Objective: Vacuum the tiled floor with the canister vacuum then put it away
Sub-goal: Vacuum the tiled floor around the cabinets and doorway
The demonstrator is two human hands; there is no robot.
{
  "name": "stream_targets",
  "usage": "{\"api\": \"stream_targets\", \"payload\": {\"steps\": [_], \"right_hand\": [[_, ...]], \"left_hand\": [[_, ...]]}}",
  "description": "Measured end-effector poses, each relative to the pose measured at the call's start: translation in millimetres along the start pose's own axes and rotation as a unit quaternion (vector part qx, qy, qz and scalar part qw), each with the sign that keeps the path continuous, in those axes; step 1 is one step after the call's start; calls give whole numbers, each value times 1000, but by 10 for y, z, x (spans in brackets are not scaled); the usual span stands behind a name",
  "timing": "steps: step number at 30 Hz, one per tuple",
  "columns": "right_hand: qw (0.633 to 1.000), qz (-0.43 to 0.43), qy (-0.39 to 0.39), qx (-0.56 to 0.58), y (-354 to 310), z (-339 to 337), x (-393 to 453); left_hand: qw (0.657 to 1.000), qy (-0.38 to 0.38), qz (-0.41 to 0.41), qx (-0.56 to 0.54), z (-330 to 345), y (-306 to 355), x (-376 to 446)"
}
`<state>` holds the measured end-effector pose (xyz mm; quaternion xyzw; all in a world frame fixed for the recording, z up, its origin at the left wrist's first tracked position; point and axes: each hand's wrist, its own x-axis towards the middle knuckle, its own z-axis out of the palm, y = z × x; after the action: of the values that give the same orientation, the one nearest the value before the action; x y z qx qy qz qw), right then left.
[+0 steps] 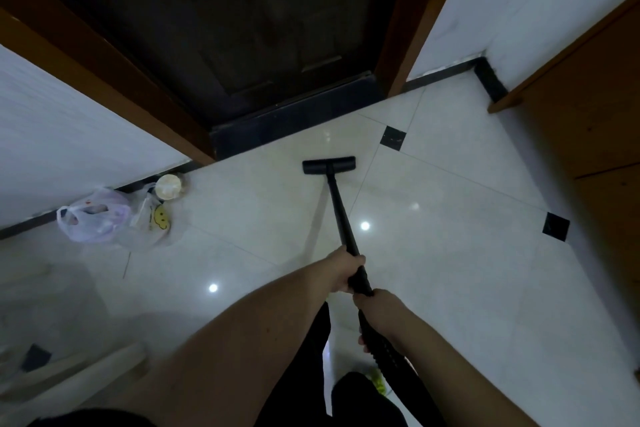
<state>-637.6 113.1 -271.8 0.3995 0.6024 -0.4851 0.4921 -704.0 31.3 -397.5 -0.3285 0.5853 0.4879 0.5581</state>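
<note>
A black vacuum wand (341, 215) runs from my hands down to its flat black floor head (329, 165), which lies on the glossy white tiled floor (450, 253) just in front of a dark door threshold. My left hand (344, 272) grips the wand higher up the tube. Right behind it, my right hand (379, 308) grips the handle end, where the ribbed black hose (384, 350) leaves toward the bottom of the frame. The canister itself is out of view.
A dark door (221, 28) in a brown frame stands ahead. Plastic bags (110, 218) and a round lidded cup (168, 186) sit by the left wall's skirting. A wooden cabinet (595, 121) lines the right side. Pale wooden pieces (69, 374) lie at the lower left.
</note>
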Motion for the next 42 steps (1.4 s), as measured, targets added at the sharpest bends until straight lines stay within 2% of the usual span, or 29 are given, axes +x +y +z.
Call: {"api": "stream_targets", "payload": {"steps": [5, 10, 13, 20, 25, 31, 36, 42], "right_hand": [[1000, -1, -1, -10, 566, -75, -146], [996, -20, 15, -84, 1162, -111, -411], [998, -23, 12, -54, 1494, -161, -545], [997, -9, 17, -70, 1720, -149, -732], [997, 3, 30, -74, 1396, -4, -572], [998, 18, 33, 53, 661, -4, -424], [993, 22, 58, 100, 225, -213, -265], [986, 25, 100, 129, 119, -475, 16]], "left_hand": [[1000, 2, 6, 8, 355, -456, -217], [1000, 5, 2, 15, 705, -996, -459], [1000, 10, 2, 21, 906, -1234, -564], [1000, 6, 6, 22, 1119, -1504, -702], [999, 13, 21, 31, 831, -1252, -576], [996, 25, 29, 82, 475, -588, -190], [990, -9, 44, 131, 539, -7, 8], [979, -51, 35, 192, 806, 417, 172]]}}
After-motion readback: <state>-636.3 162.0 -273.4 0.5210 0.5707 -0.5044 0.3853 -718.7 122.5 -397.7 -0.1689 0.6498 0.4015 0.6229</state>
